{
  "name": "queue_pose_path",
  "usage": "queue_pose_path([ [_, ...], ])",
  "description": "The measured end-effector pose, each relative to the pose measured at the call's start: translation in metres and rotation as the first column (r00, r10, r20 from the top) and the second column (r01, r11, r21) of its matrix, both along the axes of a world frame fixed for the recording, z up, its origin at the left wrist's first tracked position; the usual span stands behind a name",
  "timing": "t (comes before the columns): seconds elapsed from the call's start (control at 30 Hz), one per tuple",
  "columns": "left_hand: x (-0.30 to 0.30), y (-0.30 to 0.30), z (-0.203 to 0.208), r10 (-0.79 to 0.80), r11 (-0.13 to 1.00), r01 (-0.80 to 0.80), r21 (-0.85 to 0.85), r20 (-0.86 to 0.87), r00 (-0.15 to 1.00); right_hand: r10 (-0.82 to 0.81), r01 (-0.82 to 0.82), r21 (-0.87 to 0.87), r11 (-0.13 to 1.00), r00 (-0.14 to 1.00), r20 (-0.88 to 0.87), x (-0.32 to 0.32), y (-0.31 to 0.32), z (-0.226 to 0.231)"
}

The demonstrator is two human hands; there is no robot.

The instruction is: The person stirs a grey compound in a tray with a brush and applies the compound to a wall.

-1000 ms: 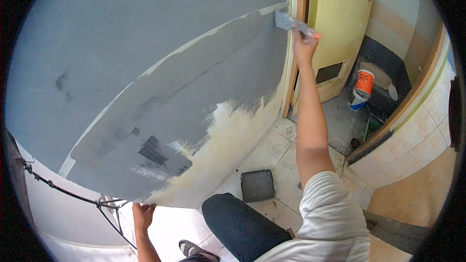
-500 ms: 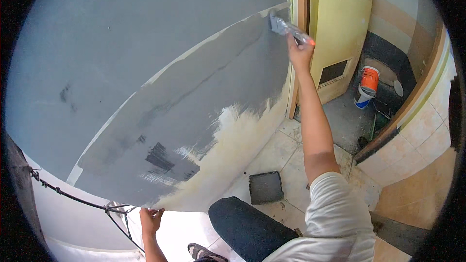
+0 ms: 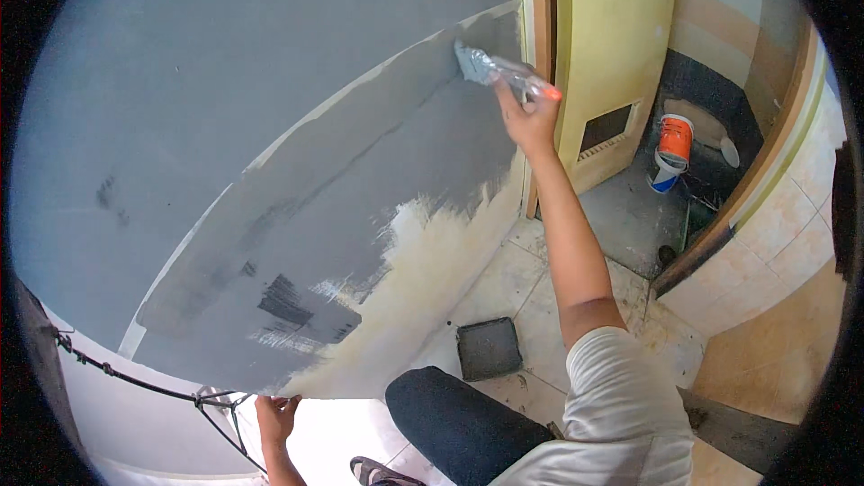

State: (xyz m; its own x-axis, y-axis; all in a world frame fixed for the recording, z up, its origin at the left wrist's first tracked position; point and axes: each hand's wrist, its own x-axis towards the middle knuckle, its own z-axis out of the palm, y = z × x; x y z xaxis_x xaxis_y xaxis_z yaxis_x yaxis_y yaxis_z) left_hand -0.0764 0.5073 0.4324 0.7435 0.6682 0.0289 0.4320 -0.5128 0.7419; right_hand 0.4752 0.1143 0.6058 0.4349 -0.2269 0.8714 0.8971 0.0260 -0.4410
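My right hand (image 3: 529, 121) is closed around the clear, orange-tipped handle of a paintbrush (image 3: 474, 63). Its bristles, coated pale grey, touch the grey wall (image 3: 342, 63) just below a strip of masking tape (image 3: 346, 94) that runs across it. Beneath the brush the wall is painted grey with darker patches, and lower down a cream, unpainted area (image 3: 432, 261) shows ragged brush marks. Down at the wall's near edge, my left hand (image 3: 275, 418) has its fingers bent against that edge, seemingly gripping it.
A dark paint tray (image 3: 489, 348) lies on the tiled floor beside my knee. To the right, a yellow door (image 3: 616, 45) stands open in its frame, with an orange bucket (image 3: 675, 139) stacked in a white one beyond. A black cord (image 3: 135, 376) hangs at lower left.
The brush in my right hand has moved left along the wall, away from the door frame and below the tape. My left hand stays at the wall's edge.
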Motion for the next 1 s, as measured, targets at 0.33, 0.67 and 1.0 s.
queue_pose_path([
  [0.33, 0.018, -0.024, 0.016, -0.006, 0.999, 0.009, -0.035, 0.069, 0.998, -0.182, 0.193, 0.286, 0.939, 0.981, -0.064, 0.135, -0.06, 0.012],
  [0.67, 0.019, -0.022, 0.015, -0.06, 0.998, 0.059, 0.015, 0.052, 0.997, -0.258, 0.266, 0.108, 0.958, 0.962, -0.087, 0.15, -0.051, 0.009],
  [1.0, 0.017, -0.016, 0.02, -0.026, 0.995, 0.045, 0.085, -0.211, 0.977, -0.251, 0.261, 0.209, 0.942, 0.965, -0.078, 0.134, -0.066, 0.007],
])
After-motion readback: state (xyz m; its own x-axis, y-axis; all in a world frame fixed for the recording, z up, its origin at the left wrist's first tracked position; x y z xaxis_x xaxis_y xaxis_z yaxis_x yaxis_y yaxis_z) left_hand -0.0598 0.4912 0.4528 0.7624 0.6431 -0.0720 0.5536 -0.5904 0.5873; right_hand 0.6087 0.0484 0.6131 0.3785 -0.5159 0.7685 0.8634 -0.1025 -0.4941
